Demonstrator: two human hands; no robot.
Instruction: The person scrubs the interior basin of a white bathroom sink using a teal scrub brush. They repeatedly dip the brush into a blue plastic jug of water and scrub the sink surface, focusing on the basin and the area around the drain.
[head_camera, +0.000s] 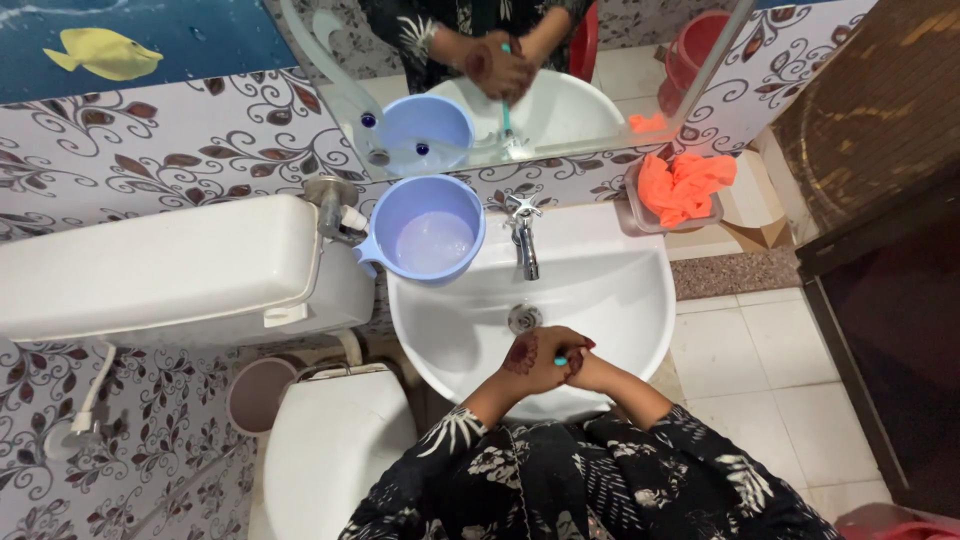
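Dark patterned sleeves (600, 480) lead to left hand (535, 358) and right hand (578, 362), clasped together around a small teal object (561, 361), held over the white basin (640, 300) below the tap (523, 240), so drips fall inside.

white sink (620, 290), lilac mug (432, 232), orange cloth (682, 186), black floral sleeves (600, 480), henna-patterned left hand (532, 358), swirly leaf wall tiles (140, 150).

No package, label, sign or screen shows anywhere in this view over the washbasin: nothing boxed, wrapped, printed or lit stands on the basin, on the cistern beside it, on the small shelf or on the patterned wall
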